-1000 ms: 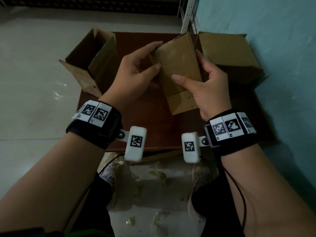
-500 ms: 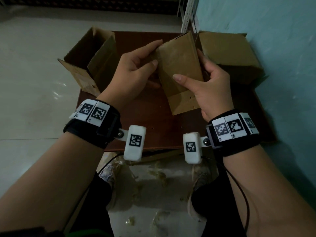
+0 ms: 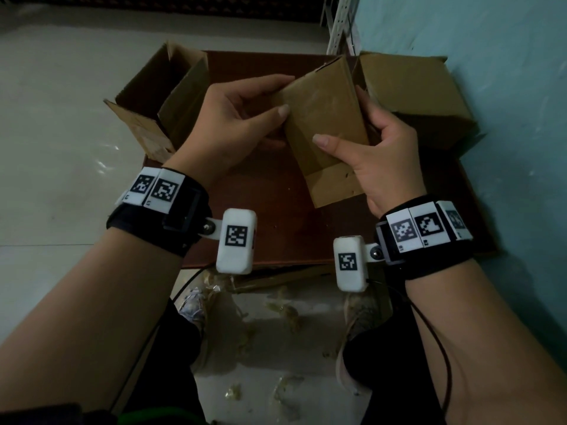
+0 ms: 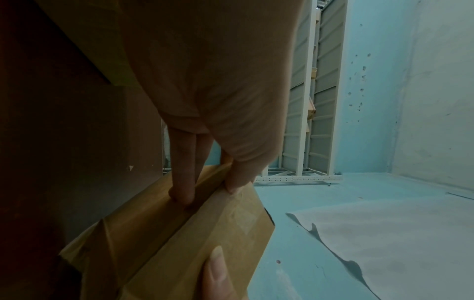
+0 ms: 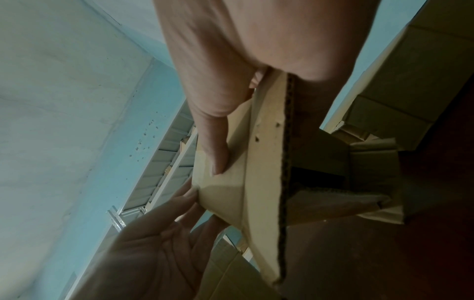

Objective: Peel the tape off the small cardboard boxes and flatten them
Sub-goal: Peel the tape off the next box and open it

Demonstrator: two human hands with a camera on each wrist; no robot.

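Observation:
I hold a small brown cardboard box (image 3: pixel 325 124) tilted above the dark wooden table (image 3: pixel 276 210), one flap hanging open at its near end. My right hand (image 3: pixel 377 154) grips its right side, thumb across the front face. My left hand (image 3: pixel 245 118) pinches the box's upper left edge between thumb and fingers. In the left wrist view the left fingertips (image 4: pixel 182 194) press along a taped seam of the box (image 4: pixel 205 233). In the right wrist view the right thumb (image 5: pixel 215 150) lies on the box (image 5: pixel 259 162), whose corrugated flap edge faces the camera.
An opened cardboard box (image 3: pixel 159 96) stands at the table's far left corner, and a larger closed one (image 3: pixel 411 96) at the far right against the blue wall (image 3: pixel 506 87). Scraps of peeled tape (image 3: pixel 282 308) litter the floor by my feet.
My left thumb has slid a little up along the box's left edge. The box and my right hand have hardly moved.

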